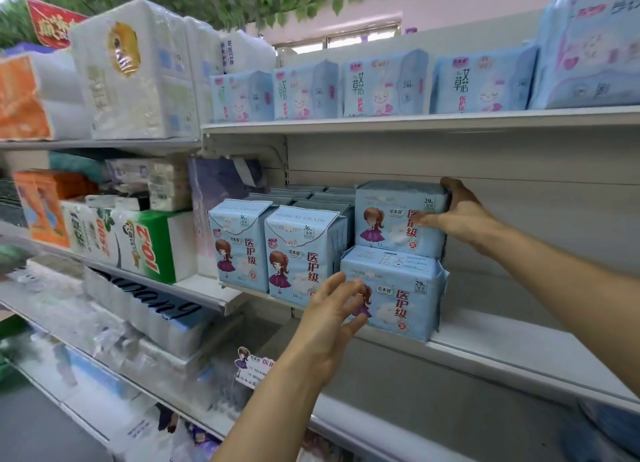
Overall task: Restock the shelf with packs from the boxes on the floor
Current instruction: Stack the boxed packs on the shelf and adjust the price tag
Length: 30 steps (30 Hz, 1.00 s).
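Two light-blue packs with a cartoon girl are stacked on the middle shelf (pixel 519 344). My right hand (pixel 457 215) grips the right end of the upper pack (pixel 391 215), thumb across its front and fingers behind. The lower pack (pixel 405 288) lies under it. My left hand (pixel 329 319) hovers at the lower pack's left front corner, fingers loosely spread, holding nothing; whether it touches the pack is unclear. Two taller packs of the same brand (pixel 298 253) stand upright to the left, with more rows behind them.
The top shelf carries a row of pale-blue packs (pixel 381 84). The bay to the left holds tissue and paper bundles (pixel 138 70). To the right of the stack the middle shelf is bare white board. Lower shelves hold more goods; a paper tag (pixel 252 364) hangs below.
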Motion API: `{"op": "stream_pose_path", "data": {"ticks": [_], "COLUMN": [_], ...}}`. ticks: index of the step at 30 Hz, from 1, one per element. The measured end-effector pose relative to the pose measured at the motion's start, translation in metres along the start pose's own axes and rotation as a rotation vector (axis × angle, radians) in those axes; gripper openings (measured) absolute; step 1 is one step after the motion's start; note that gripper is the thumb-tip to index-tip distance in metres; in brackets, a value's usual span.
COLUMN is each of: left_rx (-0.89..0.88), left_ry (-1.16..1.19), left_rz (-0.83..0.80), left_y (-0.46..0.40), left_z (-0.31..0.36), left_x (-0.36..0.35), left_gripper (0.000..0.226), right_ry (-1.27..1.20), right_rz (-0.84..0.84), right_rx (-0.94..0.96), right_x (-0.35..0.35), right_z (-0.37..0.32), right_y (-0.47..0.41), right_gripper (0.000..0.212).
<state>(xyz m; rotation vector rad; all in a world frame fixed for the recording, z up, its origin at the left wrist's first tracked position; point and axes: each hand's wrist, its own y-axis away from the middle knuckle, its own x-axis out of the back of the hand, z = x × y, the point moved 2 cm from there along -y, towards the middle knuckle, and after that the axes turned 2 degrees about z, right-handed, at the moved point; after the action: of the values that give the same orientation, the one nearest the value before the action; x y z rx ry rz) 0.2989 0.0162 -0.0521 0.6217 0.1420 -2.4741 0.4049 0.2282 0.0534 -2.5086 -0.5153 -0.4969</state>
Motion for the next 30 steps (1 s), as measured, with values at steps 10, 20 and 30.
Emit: {"op": "stream_pose_path", "data": {"ticks": [10,20,30], "left_rx": [-0.015,0.009,0.103], "left_ry": [0.098,0.307,0.363], "left_rz": [0.045,0.206,0.483], "left_y": [-0.002,0.009,0.046], "left_z": [-0.005,-0.018,-0.050], "left_x": [-0.002,0.025,0.123], "left_gripper": [0.045,0.012,0.011], "right_ry": [0.156,0.384,0.250], "right_rz": [0.049,0.220,-0.316], "right_rx": [-0.036,0.663,0.983], "right_x": [0.001,-0.041,-0.167], "right_z": [0.013,-0.018,-0.022], "right_y": [-0.003,0.076,0.166], "right_gripper": [0.085,0.039,0.019]}}
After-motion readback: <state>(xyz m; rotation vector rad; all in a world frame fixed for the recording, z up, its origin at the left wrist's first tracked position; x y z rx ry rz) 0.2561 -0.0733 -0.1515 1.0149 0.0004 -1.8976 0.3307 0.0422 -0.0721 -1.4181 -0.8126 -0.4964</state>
